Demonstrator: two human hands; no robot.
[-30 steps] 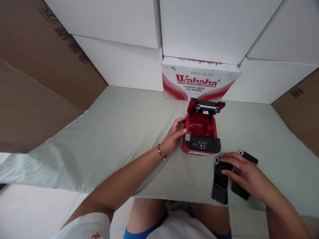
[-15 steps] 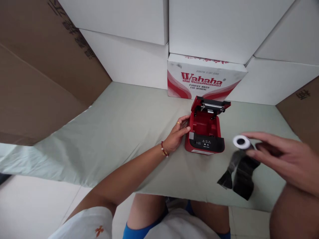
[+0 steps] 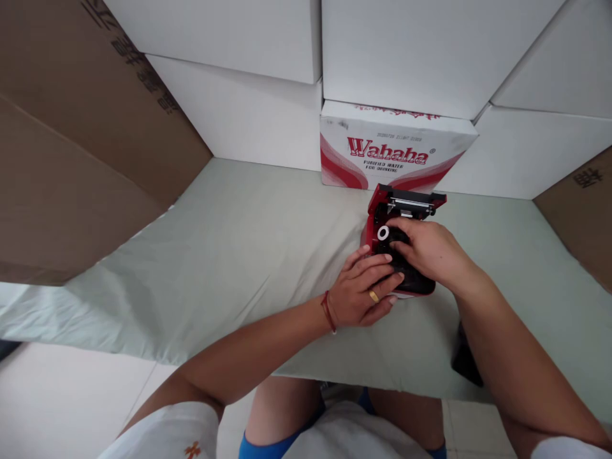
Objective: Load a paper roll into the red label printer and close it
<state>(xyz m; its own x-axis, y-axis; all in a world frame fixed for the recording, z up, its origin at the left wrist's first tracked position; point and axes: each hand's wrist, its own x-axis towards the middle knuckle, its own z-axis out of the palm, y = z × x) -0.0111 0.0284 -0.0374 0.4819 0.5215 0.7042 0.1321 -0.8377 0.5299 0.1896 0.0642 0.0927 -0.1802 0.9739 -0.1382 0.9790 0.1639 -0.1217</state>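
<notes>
The red printer [image 3: 370,239] stands on the cloth with its lid [image 3: 411,199] raised. My right hand [image 3: 423,248] is over its open bay, fingers closed on a small paper roll. The roll [image 3: 383,233] shows its white ring-shaped end at the bay's left side; its body looks dark and is partly under my fingers. My left hand [image 3: 366,287] lies with stretched fingers across the front left of the printer, covering part of the dark front panel [image 3: 421,280]. A crumpled black strip [image 3: 467,357] lies on the cloth, partly hidden by my right forearm.
A white and red water carton [image 3: 392,153] stands just behind the printer. Stacked white boxes [image 3: 234,111] form a wall at the back. Brown cartons [image 3: 81,146] rise at the left and right. A pale green cloth [image 3: 229,242] covers the table.
My right hand has brought the roll leftward from beside the printer into its bay. My left hand has moved from the printer's left side onto its front. The black strip is now left on the cloth.
</notes>
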